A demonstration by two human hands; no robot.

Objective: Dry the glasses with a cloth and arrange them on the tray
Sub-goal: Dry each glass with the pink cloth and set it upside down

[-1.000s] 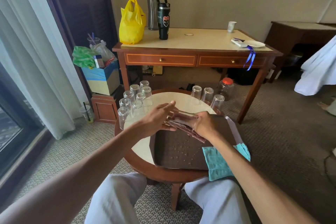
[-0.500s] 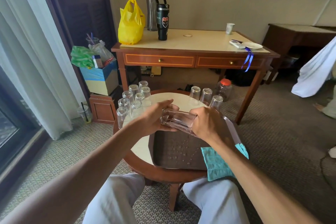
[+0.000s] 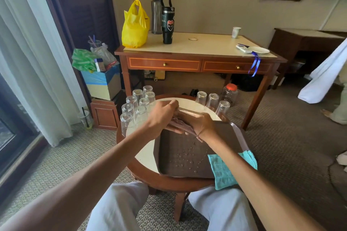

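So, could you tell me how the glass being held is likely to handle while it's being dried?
The glass looks thin and clear, so it is probably fragile under a hard squeeze. Droplets on the tray suggest it may be wet and slippery. It lies sideways between both hands, so it would likely roll if set down that way.

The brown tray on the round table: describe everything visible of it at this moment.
The brown tray is rectangular with clipped corners, a raised rim and a finely textured floor, plastic by the look. It lies flat on the round table, toward its right side. Water droplets dot the floor; no glass stands on it. A teal cloth overlaps its near right corner. Both hands work a glass above its far end.
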